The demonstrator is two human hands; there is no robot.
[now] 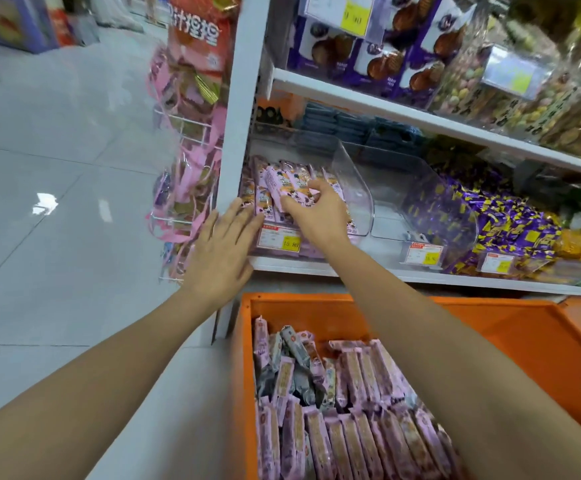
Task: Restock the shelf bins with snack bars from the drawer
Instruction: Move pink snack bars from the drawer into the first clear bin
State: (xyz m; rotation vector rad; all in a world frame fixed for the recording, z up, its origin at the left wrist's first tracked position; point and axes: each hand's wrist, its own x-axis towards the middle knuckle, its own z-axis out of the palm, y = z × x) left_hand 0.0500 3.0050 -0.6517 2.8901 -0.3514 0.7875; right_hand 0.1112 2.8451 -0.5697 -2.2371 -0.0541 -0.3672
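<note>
Pink-wrapped snack bars (283, 188) fill the clear plastic shelf bin (354, 188); right hand (316, 211) fingers curl onto them, left hand (221, 252) flat, fingers spread, empty.

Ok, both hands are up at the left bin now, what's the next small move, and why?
Probably let go of the pink bars and settle them flat. The right hand lies over them inside the clear bin, and the left hand is open at its front edge. Then reach back to the orange drawer, which holds plenty more.
</note>
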